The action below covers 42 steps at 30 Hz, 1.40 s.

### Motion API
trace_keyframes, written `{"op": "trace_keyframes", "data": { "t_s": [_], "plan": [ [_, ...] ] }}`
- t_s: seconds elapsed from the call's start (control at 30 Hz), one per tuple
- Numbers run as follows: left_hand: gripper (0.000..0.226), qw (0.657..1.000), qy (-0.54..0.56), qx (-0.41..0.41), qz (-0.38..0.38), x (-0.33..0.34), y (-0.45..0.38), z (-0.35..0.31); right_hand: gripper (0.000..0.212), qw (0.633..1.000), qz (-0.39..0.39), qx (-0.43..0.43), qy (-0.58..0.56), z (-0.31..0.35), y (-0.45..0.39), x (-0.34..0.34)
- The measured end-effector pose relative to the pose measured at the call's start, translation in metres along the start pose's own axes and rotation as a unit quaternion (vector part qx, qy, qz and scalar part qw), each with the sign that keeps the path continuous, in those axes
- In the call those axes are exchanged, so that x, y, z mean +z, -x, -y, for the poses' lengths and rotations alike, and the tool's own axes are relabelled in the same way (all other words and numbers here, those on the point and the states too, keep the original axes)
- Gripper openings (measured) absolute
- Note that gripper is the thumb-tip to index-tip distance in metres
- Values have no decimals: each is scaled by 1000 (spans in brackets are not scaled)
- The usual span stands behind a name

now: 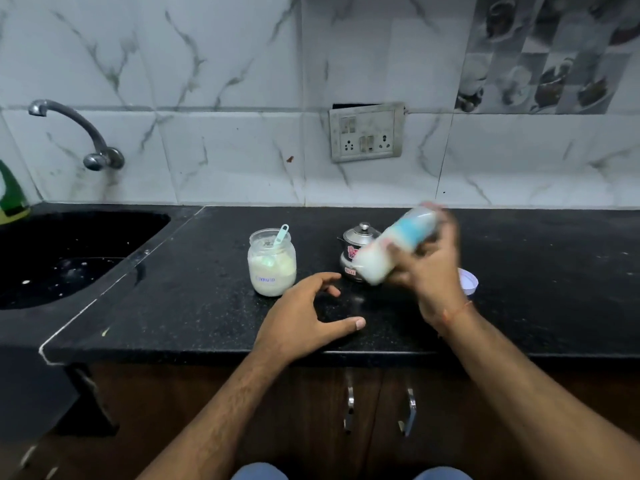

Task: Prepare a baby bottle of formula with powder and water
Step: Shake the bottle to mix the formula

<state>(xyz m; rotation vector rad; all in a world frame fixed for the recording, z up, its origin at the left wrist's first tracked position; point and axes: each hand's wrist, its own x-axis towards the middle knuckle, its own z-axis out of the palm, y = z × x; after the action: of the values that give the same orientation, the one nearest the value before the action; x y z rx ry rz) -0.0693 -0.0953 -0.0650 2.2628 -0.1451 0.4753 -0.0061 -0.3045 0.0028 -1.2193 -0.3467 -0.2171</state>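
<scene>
R hand (429,271) grips the baby bottle (388,251) w/ fingers curled round its upper part, holding it tilted above the black counter (519,289), cap end up and far-right, base down and near-left. Bottle is blurred; milky white liquid fills the lower part, blue band nearer the top. L hand (308,320) rests on the counter near the front edge, fingers spread apart, holding nothing. Just left of it, farther back, stands the open powder jar (272,265) w/ a light blue scoop (281,234) sticking out. A small steel kettle (358,247) sits behind the bottle. White lid (469,281) lies partly hidden behind the R wrist. Sink (69,258) and tap (76,133) at far left.
</scene>
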Motion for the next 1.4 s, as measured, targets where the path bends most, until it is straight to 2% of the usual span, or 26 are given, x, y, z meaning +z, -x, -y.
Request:
{"op": "trace_keyframes", "data": {
  "t_s": [0.03, 0.07, 0.13, 0.17, 0.27, 0.3, 0.37, 0.4, 0.47, 0.5, 0.6, 0.63, 0.7, 0.73, 0.8, 0.83, 0.93, 0.97, 1.03, 1.07, 1.13, 1.17, 1.27, 1.3, 1.37, 1.4],
  "plan": [
    [95, 1000, 7, -3, 0, 1, 0, 0, 79, 998, -50, -4, -48, -2, -2, -4],
    [95, 1000, 8, -3, 0, 2, 1, 0, 81, 997, -62, 0, -44, 0, -2, -5],
    [95, 1000, -3, 5, -8, 2, 3, -1, 82, 998, 29, 42, 27, -3, 2, -4],
    [94, 1000, -7, 9, -8, -1, 3, -1, 80, 998, 40, 45, 34, -6, 4, -3],
    [91, 1000, 8, 7, 0, 0, 0, -1, 78, 995, -77, 8, -64, 0, -3, -12],
    [90, 1000, 10, 9, -1, 1, 0, -1, 78, 998, -53, 12, -39, 4, -3, -10],
    [89, 1000, 7, 13, -8, 0, 3, -1, 79, 997, 54, 41, 35, 3, 2, -6],
    [89, 1000, 7, 15, -8, -1, 2, -1, 78, 998, 44, 34, 27, 1, 2, -5],
    [88, 1000, 10, 7, -5, 0, 0, -1, 75, 996, -66, 5, -59, 3, -2, -10],
    [88, 1000, 12, 5, -5, 1, 1, 0, 74, 994, -84, 4, -72, 5, -4, -11],
    [91, 1000, 0, 14, -12, 1, 3, -1, 76, 996, 63, 45, 33, 0, 5, -3],
    [91, 1000, -2, 17, -10, 0, 3, -1, 77, 998, 46, 34, 15, -3, 7, -1],
    [90, 1000, 5, 10, -6, 0, 2, -2, 77, 996, -60, 11, -69, -3, 2, -5],
    [90, 1000, 7, 9, -5, 1, 2, -2, 78, 995, -74, 10, -65, -2, 0, -5],
    [89, 1000, 3, 13, -10, 1, 4, -3, 79, 999, 19, 36, 20, -2, 1, 0],
    [89, 1000, 4, 15, -10, -1, 4, -3, 79, 998, 38, 38, 30, -4, 2, 1],
    [90, 1000, 16, 8, -4, -1, 2, -3, 76, 992, -91, 4, -93, 1, -7, -6],
    [90, 1000, 16, 8, -5, 0, 2, -3, 77, 994, -79, 13, -75, 6, -7, -5],
    [91, 1000, 13, 12, -9, -1, 5, -4, 77, 998, 32, 45, 5, 2, -1, -2],
    [92, 1000, 16, 14, -9, -2, 5, -4, 77, 999, 34, 41, 4, -1, 1, -2],
    [93, 1000, 17, 7, -8, -2, 2, -4, 76, 996, -62, 11, -63, -3, -3, -7],
    [93, 1000, 17, 5, -8, 0, 3, -3, 75, 995, -75, 6, -66, 0, -5, -9],
    [92, 1000, 18, 15, -17, -1, 5, -2, 75, 997, 55, 46, 37, -3, 1, -2],
    [91, 1000, 18, 20, -14, -1, 4, -2, 74, 999, 32, 38, 23, -4, 3, -1],
    [91, 1000, 20, 15, -12, 0, 2, -1, 74, 996, -65, 8, -54, -4, -1, -3],
    [91, 1000, 19, 14, -11, 1, 3, 0, 75, 997, -64, 10, -47, -1, -3, -2]
  ]
}}
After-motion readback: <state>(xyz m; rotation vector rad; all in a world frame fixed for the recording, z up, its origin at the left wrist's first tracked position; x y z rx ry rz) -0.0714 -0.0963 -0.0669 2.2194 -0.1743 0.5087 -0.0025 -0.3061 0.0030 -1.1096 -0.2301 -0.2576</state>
